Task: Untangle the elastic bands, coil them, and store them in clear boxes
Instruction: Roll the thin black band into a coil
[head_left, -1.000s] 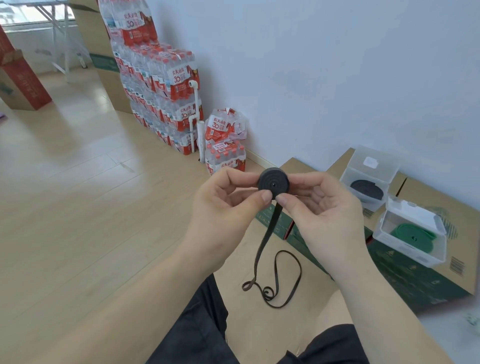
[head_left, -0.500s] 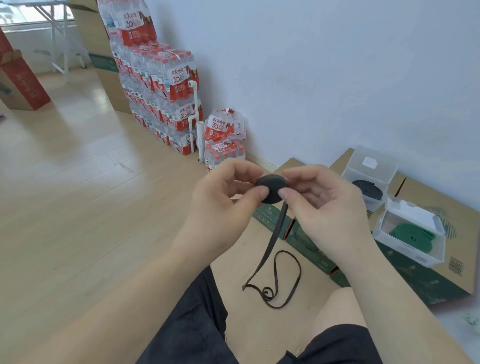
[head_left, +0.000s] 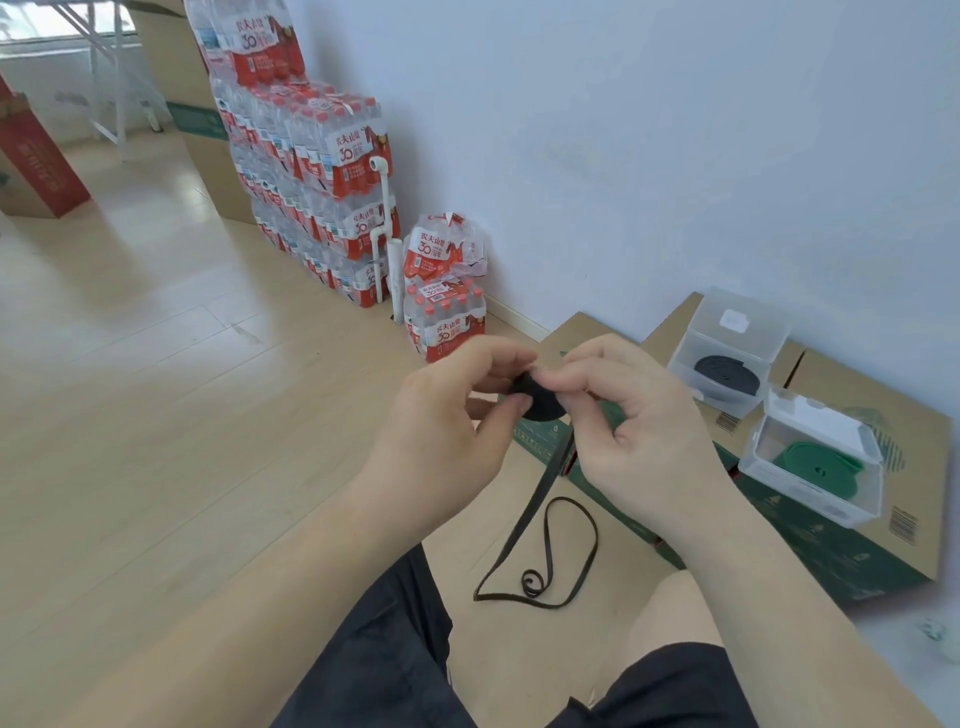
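Both hands, left (head_left: 447, 415) and right (head_left: 639, 415), pinch black coil (head_left: 540, 402), mostly hidden by fingers; tail (head_left: 540, 545) trails to floor

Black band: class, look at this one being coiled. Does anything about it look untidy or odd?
Only the black band's tail: it hangs from the coil pinched between both hands and lies on the floor in a loose loop with a small curl. Otherwise nothing stands out.
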